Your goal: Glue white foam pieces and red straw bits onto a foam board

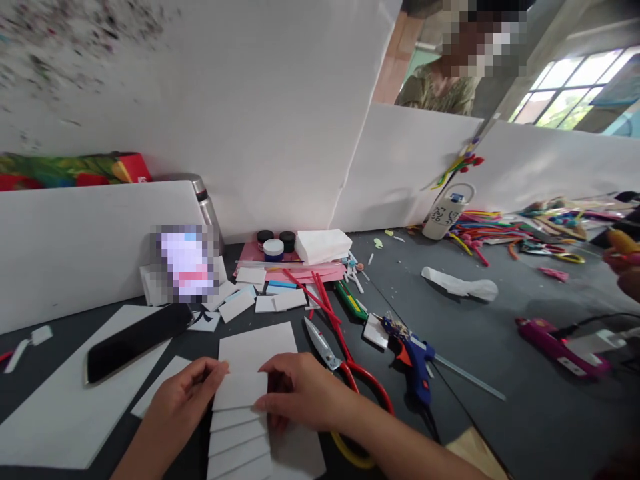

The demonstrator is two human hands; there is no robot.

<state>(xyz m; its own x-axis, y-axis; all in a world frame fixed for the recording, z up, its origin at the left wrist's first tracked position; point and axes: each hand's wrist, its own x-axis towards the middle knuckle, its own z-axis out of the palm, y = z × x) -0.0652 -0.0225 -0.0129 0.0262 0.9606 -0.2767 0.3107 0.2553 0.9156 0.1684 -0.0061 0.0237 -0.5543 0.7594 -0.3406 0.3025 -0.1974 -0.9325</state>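
Observation:
Both hands are at a small white card (241,390), the topmost in a column of overlapping white cards (237,443) laid like shingles over a larger white sheet (260,340). My left hand (187,393) has thumb and forefinger pinched at the card's upper left corner. On the card's right edge my right hand (300,387) is closed, thumb below and fingers curled above; some fingertips are hidden. Beside my right hand lie red-handled scissors (325,347), blades pointing away from me.
A blue glue gun (415,367), green box cutter (351,300) and red sticks (325,303) lie right of the scissors. Loose white cards (237,305) lie behind. A black phone (137,343) rests at left; a lit phone (186,263) leans upright. A co-worker's hand (623,263) is far right.

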